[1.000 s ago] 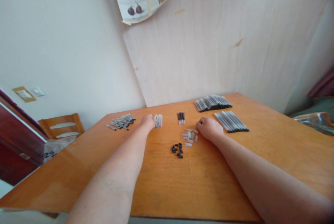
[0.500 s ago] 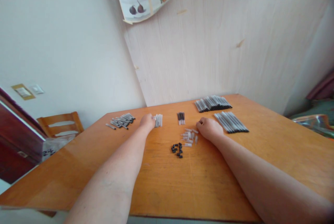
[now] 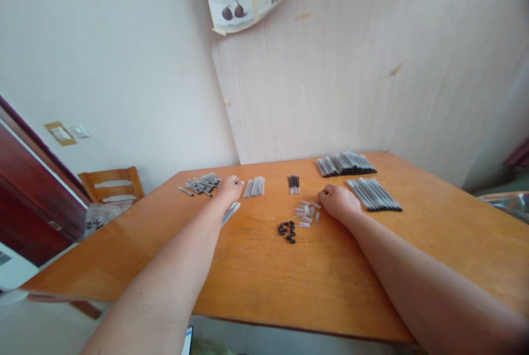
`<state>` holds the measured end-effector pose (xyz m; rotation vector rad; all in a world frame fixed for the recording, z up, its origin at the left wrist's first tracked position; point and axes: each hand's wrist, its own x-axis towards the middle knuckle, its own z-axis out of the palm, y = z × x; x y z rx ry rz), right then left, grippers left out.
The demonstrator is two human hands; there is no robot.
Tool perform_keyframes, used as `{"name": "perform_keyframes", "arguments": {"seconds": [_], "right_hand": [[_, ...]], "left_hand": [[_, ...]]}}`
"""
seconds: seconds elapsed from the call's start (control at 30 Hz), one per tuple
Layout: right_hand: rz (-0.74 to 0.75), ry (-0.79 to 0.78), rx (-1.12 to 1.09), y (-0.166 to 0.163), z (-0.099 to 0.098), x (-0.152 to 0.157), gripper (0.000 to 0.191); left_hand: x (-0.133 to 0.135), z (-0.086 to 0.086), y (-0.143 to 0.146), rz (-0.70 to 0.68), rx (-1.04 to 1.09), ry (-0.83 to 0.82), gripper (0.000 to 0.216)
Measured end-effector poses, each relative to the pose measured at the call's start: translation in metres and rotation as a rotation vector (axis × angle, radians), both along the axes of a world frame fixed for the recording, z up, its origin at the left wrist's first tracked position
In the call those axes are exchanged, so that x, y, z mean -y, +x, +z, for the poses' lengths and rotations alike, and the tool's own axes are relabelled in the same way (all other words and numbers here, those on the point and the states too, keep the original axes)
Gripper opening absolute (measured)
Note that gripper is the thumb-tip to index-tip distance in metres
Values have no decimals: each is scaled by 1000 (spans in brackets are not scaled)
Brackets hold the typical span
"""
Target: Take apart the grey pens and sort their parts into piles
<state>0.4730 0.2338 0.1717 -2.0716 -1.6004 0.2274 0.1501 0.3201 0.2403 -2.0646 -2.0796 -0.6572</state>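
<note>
My left hand (image 3: 230, 188) is over the far left of the table, its fingers curled in. Anything in its grip is too small to make out. Just right of it lies a row of clear pen barrels (image 3: 254, 187); on its left is a pile of grey pens with black ends (image 3: 202, 183). More pale barrels (image 3: 232, 211) show beside my left wrist, partly covered by the forearm. My right hand (image 3: 339, 202) rests on the table with fingers closed, their contents hidden. It is beside a loose heap of clear pen caps (image 3: 306, 213).
Small black plugs (image 3: 286, 231) lie in front of the caps. Dark ink refills (image 3: 293, 184) form a short row in the middle. Two groups of black-ended pens, one at the back (image 3: 346, 163) and one nearer (image 3: 374, 194), lie at right. A wooden chair (image 3: 111, 181) stands beyond the left edge.
My left hand has moved left, away from the row of clear barrels. Pale barrels now show beside its wrist. My right hand stays by the caps; the view has shifted slightly.
</note>
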Motion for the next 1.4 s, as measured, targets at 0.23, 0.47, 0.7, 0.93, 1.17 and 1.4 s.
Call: {"name": "perform_keyframes", "arguments": {"seconds": [0.23,0.47,0.7,0.93,1.17,1.4], "right_hand": [[5,-23,0,1,-1,-2,38],[9,-13,22,2,-4,-3,39],[16,-12,16,2,-3,-2,40],[32,-6,16,3,-1,-1,38],[46,5,8,2,0,0,38],[20,44,-29,0,0,0,34]], "left_hand": [[45,1,-29,-26,32,-38,19],[86,-9,-41,-29,-67,-136,19],[108,-16,-34,36,-133,-164,15],[116,-9,-24,109,-144,-172,17],[121,-10,-11,164,-125,-205,14],[108,-7,21,-74,90,-109,17]]}}
